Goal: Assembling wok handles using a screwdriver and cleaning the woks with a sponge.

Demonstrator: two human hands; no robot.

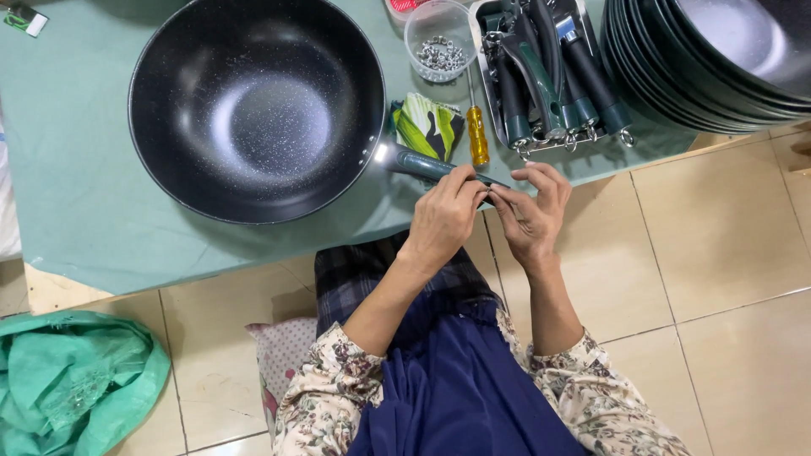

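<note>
Both hands' fingers (473, 187) pinch the wok handle (422, 163) beside a yellow screwdriver (478, 135).

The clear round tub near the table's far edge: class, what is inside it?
The clear round tub holds a heap of small silvery metal pieces, likely screws or rivets. Anything beneath the heap is covered.

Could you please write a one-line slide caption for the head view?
Both hands, left hand and right hand, pinch the handle end of a black wok on a green table.
</note>
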